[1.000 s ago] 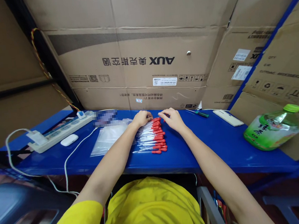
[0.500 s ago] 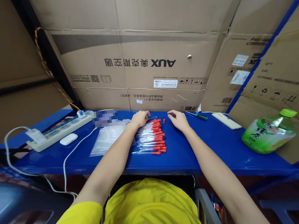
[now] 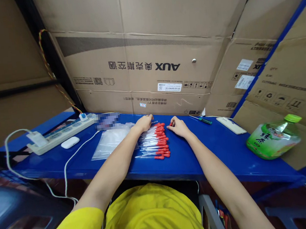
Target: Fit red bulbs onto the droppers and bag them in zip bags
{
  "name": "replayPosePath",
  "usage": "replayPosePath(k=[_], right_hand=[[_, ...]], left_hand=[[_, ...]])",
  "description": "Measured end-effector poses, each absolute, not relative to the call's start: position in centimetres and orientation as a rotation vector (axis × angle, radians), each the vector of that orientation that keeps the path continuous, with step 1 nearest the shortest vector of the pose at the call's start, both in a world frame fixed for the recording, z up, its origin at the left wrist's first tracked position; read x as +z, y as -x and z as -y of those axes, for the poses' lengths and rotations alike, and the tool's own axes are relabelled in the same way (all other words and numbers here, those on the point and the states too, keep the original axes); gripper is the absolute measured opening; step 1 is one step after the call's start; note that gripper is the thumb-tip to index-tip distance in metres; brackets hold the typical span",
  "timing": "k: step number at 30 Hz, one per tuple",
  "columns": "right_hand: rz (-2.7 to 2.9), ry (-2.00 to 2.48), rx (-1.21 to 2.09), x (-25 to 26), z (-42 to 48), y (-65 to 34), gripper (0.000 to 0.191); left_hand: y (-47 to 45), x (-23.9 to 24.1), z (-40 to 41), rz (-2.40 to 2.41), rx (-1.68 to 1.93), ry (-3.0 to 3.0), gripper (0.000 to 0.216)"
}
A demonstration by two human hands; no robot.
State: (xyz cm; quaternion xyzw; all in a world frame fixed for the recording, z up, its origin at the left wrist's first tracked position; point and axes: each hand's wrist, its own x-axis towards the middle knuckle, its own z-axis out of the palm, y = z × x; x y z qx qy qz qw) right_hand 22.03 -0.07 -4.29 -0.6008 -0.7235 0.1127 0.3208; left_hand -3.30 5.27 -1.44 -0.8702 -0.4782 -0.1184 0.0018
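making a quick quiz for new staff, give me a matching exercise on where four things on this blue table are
Things:
1. green bottle
2. white case
3. red-bulbed droppers
4. screwdriver

Places:
a. in a row between the left hand and the right hand
b. lying on its side at the right end of the table
c. next to the power strip
d. beyond the right hand, at the foot of the cardboard boxes

Pairs: 1-b, 2-c, 3-a, 4-d
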Motion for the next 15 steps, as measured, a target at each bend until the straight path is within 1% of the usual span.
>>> replayPosePath(k=[7,11,13,15], right_hand=[[1.945,1.433,0.365,-4.13,0.21,-22.13,0.028],[2.012,1.436,0.328,-3.79,0.33,-22.08,0.014],[2.016,1.447,0.327,-3.69,0.36,-22.04,0.011],[2.005,1.454,0.321,-3.65,0.36,-22.02,0.01]], left_hand=[[3.26,-1.28,-5.16,1.531,-0.313,2.718,0.028],[3.11,-1.26,-5.06,1.542,-0.321,2.719,0.032],[3.0,-1.25,-5.09,1.553,-0.314,2.715,0.034],[2.92,-1.23,-5.15,1.564,-0.288,2.714,0.032]])
